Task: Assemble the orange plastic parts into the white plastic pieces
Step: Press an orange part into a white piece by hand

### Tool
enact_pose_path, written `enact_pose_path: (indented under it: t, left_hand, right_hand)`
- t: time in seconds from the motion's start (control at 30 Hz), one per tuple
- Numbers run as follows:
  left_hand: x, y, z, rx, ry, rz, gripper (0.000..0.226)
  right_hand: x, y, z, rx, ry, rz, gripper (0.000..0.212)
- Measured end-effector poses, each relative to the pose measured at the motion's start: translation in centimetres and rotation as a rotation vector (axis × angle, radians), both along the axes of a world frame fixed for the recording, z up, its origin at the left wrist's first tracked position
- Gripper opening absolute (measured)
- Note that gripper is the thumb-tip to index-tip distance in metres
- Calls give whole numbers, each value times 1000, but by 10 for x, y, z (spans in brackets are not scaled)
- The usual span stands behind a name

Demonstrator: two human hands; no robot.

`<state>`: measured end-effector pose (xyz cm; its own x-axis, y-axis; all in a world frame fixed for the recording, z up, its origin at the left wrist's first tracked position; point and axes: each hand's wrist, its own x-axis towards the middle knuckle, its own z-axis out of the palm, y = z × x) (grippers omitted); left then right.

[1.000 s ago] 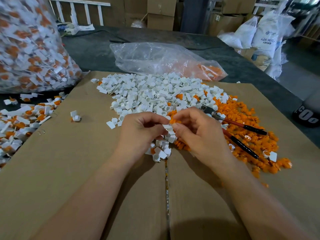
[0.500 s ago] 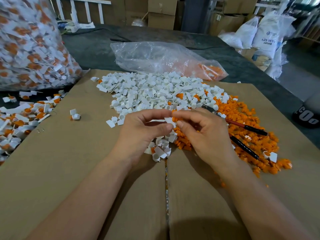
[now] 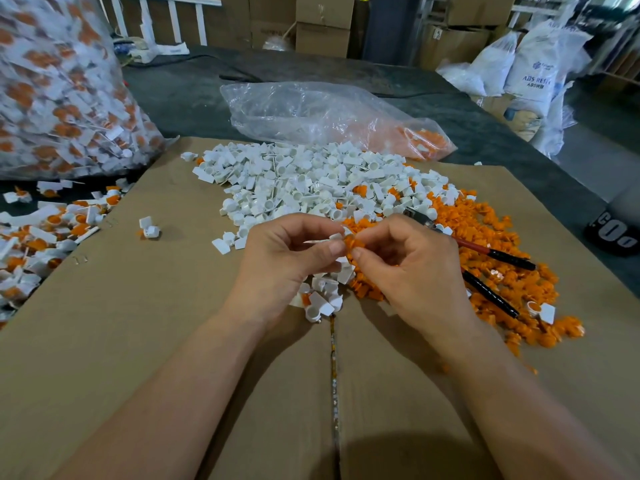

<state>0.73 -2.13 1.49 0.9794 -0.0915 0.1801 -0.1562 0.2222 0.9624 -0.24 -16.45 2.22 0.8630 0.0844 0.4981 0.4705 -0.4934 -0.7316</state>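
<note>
Item, frame centre: my left hand pinches a white piece; my right hand pinches an orange part against it, aligned, I judge, for pressing in.

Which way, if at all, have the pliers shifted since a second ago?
No. The pliers still lie on the orange pile, equally far right of the cardboard seam.

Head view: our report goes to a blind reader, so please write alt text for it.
Over a cardboard sheet, the left hand pinches a white piece and the right hand pinches an orange part against it. Behind the hands lie a heap of white pieces and, to its right, a heap of orange parts with pliers on it.
</note>
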Motion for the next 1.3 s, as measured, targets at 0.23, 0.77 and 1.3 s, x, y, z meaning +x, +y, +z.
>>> enact_pose_path:
  t: [0.23,0.77,1.3]
  left_hand:
    - [1,2,-1,23,25,-60,19]
    - [3,4,-3,10,127,-128,22]
    - [1,6,-5,-23,141,-118,19]
  right_hand:
    - [-2,1,1,-7,-12,3,21]
    - [-4,3,-1,23,53,-13,31]
    - [-1,-4,-2,26,79,82,20]
